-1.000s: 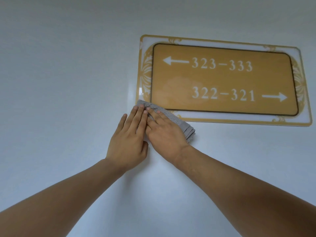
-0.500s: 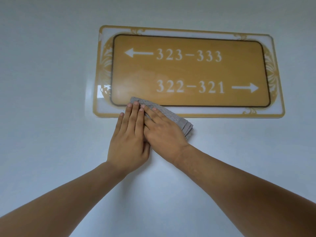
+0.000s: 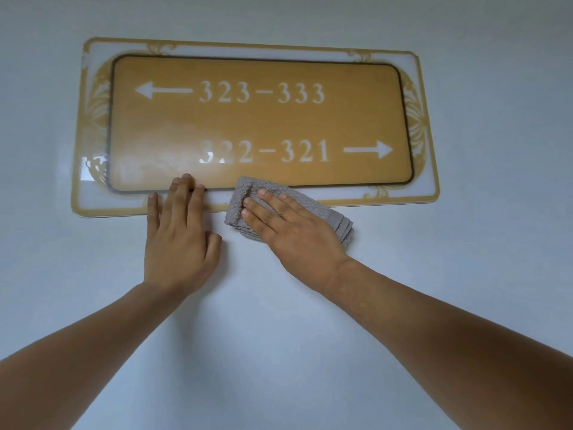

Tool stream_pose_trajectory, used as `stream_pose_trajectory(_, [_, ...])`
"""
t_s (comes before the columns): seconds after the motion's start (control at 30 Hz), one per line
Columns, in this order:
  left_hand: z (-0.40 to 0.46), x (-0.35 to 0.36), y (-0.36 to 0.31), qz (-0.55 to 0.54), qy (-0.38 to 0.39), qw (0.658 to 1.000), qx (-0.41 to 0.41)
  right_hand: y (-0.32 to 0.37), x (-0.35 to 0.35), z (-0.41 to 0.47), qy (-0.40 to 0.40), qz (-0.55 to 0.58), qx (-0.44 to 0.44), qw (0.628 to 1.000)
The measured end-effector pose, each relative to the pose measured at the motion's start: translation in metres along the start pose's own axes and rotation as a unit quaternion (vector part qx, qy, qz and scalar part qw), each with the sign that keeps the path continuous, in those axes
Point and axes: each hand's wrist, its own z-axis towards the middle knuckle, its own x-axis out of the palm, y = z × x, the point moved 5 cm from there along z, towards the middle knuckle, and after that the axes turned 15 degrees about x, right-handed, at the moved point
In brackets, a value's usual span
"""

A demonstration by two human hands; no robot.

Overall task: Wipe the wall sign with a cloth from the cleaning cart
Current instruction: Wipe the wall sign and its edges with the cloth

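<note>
A gold wall sign (image 3: 254, 119) with a pale ornate border reads 323-333 and 322-321 with arrows. Its lower left part looks smeared and hazy. A folded grey cloth (image 3: 245, 193) lies flat over the sign's bottom border and the wall below it. My right hand (image 3: 291, 234) presses on the cloth with fingers spread, covering most of it. My left hand (image 3: 178, 240) rests flat on the wall to the left of the cloth, holding nothing, its fingertips touching the sign's lower edge.
The sign hangs on a plain pale wall (image 3: 465, 274) that fills the whole view. Both my bare forearms reach up from the lower corners. No cart or other object shows.
My two hands have come apart. The right hand slid the cloth to the right along the sign's bottom edge, while the left hand stayed near the lower left. The sign now looks closer.
</note>
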Motion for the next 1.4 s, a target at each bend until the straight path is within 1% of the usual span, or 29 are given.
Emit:
stream_pose_trajectory(0.13, [0.017,0.005,-0.025,-0.022,-0.038,0.998,-0.051,-0.044,0.009,-0.020,0.013,-0.003,0.011,1.000])
stream_pose_trajectory(0.23, [0.036,0.012,-0.057,-0.040,-0.052,0.998,-0.006,-0.080,0.018,-0.037,0.016,-0.007,0.021,1.000])
stream_pose_trajectory(0.3, [0.051,0.016,-0.079,-0.054,-0.072,0.996,0.007,-0.100,0.024,-0.047,0.016,-0.004,0.032,0.999])
stream_pose_trajectory(0.37, [0.066,0.020,-0.102,-0.061,-0.083,0.995,-0.004,-0.117,0.029,-0.055,0.011,0.005,0.037,0.999])
stream_pose_trajectory(0.47, [0.090,0.031,-0.134,-0.063,-0.081,0.994,-0.046,-0.145,0.039,-0.066,-0.001,0.018,0.037,0.999])
stream_pose_trajectory(0.57, [0.098,0.041,-0.141,-0.035,-0.075,0.994,-0.074,-0.175,0.048,-0.077,-0.021,0.019,0.033,0.999])
stream_pose_trajectory(0.67, [0.096,0.045,-0.139,-0.025,-0.073,0.995,-0.071,-0.203,0.054,-0.089,-0.040,0.033,0.035,0.998])
stream_pose_trajectory(0.87, [0.097,0.045,-0.147,-0.004,-0.057,0.996,-0.072,-0.253,0.068,-0.118,-0.089,0.066,0.095,0.989])
stream_pose_trajectory(0.93, [0.099,0.044,-0.151,0.013,-0.056,0.998,-0.041,-0.261,0.074,-0.122,-0.099,0.074,0.112,0.986])
stream_pose_trajectory(1.0, [0.103,0.045,-0.165,0.045,-0.050,0.996,0.056,-0.262,0.078,-0.121,-0.106,0.083,0.118,0.984])
stream_pose_trajectory(1.07, [0.105,0.048,-0.181,0.066,-0.050,0.982,0.170,-0.260,0.080,-0.120,-0.109,0.086,0.122,0.983])
stream_pose_trajectory(1.1, [0.106,0.050,-0.185,0.066,-0.051,0.974,0.209,-0.259,0.082,-0.120,-0.109,0.085,0.123,0.983])
stream_pose_trajectory(1.13, [0.106,0.052,-0.186,0.063,-0.053,0.970,0.230,-0.260,0.083,-0.120,-0.108,0.084,0.124,0.983])
stream_pose_trajectory(1.17, [0.107,0.053,-0.186,0.059,-0.054,0.968,0.237,-0.260,0.084,-0.120,-0.109,0.086,0.124,0.983])
stream_pose_trajectory(1.23, [0.108,0.054,-0.187,0.058,-0.051,0.972,0.223,-0.262,0.084,-0.120,-0.108,0.092,0.121,0.982])
stream_pose_trajectory(1.4, [0.117,0.058,-0.209,0.057,-0.037,0.990,0.122,-0.262,0.085,-0.120,-0.111,0.092,0.113,0.983])
